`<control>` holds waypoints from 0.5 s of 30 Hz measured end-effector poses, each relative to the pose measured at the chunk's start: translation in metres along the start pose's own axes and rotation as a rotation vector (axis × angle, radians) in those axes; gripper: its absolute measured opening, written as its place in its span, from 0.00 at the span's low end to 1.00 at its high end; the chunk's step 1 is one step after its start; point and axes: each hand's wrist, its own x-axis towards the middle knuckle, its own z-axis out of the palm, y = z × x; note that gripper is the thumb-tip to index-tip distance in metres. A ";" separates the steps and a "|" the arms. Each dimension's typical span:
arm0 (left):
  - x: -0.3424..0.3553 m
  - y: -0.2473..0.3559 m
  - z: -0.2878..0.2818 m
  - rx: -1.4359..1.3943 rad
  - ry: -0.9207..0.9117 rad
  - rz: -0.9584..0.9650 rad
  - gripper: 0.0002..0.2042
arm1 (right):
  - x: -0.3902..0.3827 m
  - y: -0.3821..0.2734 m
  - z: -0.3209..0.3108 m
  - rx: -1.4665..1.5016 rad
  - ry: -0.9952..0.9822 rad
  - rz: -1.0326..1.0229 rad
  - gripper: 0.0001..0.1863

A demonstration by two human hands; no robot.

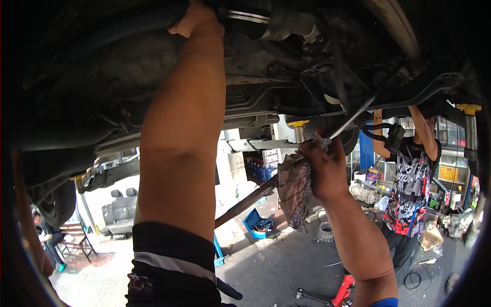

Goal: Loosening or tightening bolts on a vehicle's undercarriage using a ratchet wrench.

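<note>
My left hand (197, 21) reaches up to the car's dark underside (123, 77), at the top of the view. It touches a thick dark tube (128, 25); its fingers are mostly hidden there. Lower and to the right, my right hand (327, 166) is closed around a crumpled, greyish rag (295, 192) and a long metal bar (353, 122). The bar slants up to the right toward the underside. A thicker, darker length (250, 200) runs down left from behind the rag; whether it belongs to the same bar is unclear.
Yellow-topped lift supports (298, 124) hold the car overhead. At right, a co-worker (411, 169) has both arms raised under it. A blue toolbox (258, 223), a red jack (342, 290), a black cable (414, 276) and metal parts (365, 193) lie on the floor. Someone sits far left.
</note>
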 end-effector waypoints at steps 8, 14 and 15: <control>-0.059 0.067 -0.038 -0.451 0.167 -0.269 0.39 | 0.009 -0.021 -0.018 0.651 0.087 0.512 0.09; -0.041 0.073 -0.030 -0.431 0.219 -0.273 0.41 | 0.017 -0.025 -0.027 0.984 0.215 0.689 0.08; -0.038 0.065 -0.030 -0.391 0.234 -0.197 0.42 | 0.024 -0.030 -0.032 1.173 0.216 0.881 0.08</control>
